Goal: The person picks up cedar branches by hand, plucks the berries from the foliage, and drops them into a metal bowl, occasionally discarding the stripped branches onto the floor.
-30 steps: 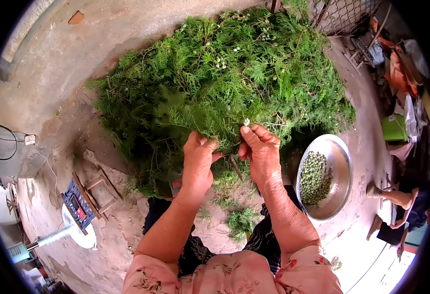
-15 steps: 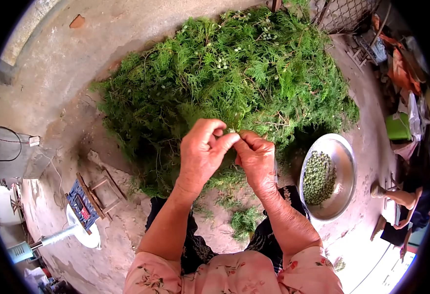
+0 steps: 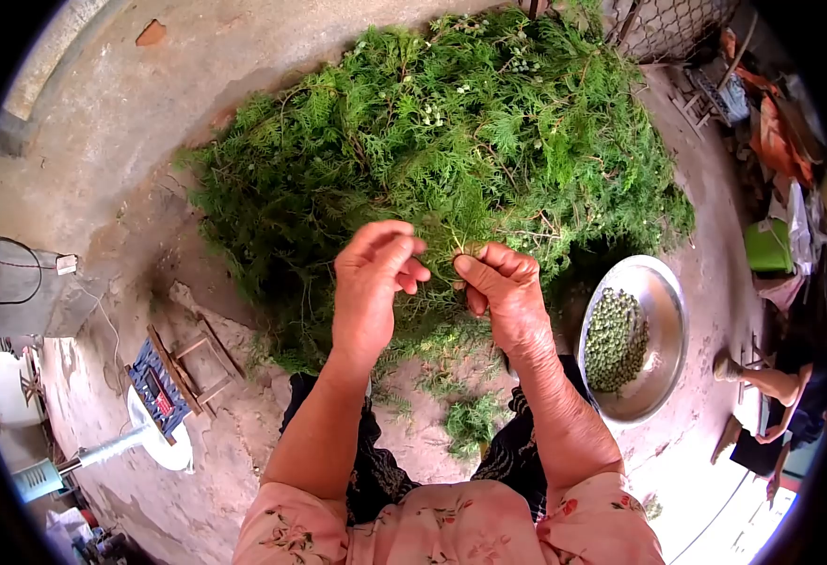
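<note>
My right hand (image 3: 507, 287) pinches the stem of a green evergreen sprig (image 3: 462, 231) between thumb and forefinger. Just to its left, my left hand (image 3: 371, 287) is closed with curled fingers, apart from the sprig; whatever it may hold is hidden. Beyond both hands spreads a large heap of feathery evergreen branches (image 3: 413, 132), dotted with small pale green cones (image 3: 430, 115). On the right stands a metal basin (image 3: 663, 353), partly filled with round green cones (image 3: 616, 344).
A loose evergreen clump (image 3: 473, 424) lies on the floor between my legs. To the left are a small wooden-framed stool (image 3: 201, 363) and a white fan (image 3: 154, 443). Another person's leg (image 3: 771, 379) shows at the right, below a green container (image 3: 768, 245) and piled clutter.
My hands have moved apart: the left drew back leftward from the sprig, and the right shifted slightly right, still pinching the stem.
</note>
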A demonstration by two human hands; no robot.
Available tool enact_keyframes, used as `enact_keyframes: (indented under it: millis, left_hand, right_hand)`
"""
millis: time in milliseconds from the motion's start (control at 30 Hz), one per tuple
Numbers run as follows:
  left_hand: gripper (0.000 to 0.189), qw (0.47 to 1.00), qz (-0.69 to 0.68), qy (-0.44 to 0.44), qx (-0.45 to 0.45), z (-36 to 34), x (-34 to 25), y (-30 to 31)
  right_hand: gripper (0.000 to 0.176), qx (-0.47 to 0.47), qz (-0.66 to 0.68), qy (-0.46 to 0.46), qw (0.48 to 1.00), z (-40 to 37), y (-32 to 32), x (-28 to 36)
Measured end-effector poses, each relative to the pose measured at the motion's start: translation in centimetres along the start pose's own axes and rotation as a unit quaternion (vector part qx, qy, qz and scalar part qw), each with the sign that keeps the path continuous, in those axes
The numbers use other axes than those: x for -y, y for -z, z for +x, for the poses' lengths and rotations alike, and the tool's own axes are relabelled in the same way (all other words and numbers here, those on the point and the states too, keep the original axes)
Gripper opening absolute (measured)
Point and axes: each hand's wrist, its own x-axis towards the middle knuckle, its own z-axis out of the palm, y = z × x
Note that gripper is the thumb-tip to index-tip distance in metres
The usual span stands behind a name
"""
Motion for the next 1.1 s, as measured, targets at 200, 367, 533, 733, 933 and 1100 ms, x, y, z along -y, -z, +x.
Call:
enact_keyframes:
  millis: [200,367,533,733,933,1100]
  left_hand:
    - [0.014,0.995,0.063,0.070,-0.021,0.7,1.1,1.4]
    - [0.027,0.983,0.182,0.020,0.029,0.9,1.8,1.4]
    - [0.047,0.883,0.463,0.039,0.058,1.4,0.6,1.5]
    - [0.050,0.805,0.588,0.018,0.078,3.3,2.8,4.0]
    - [0.029,0.929,0.355,-0.055,0.089,3.8,3.8,3.9]
    - [0.015,0.996,0.024,0.060,-0.059,2.3,0.6,2.2]
  right_hand:
    - [0.004,0.067,-0.063,0.071,0.993,-0.4,-0.1,-0.1]
    - [0.007,0.168,-0.122,0.207,0.956,-0.7,-0.3,0.0]
    - [0.014,0.232,-0.125,0.226,0.938,-1.5,-1.1,0.3]
    - [0.019,0.240,-0.076,0.217,0.943,-1.7,-1.3,-0.4]
    - [0.017,0.238,-0.080,0.269,0.930,-1.3,-1.2,-0.8]
    - [0.013,0.022,-0.011,0.085,0.996,-0.5,-0.1,-0.5]
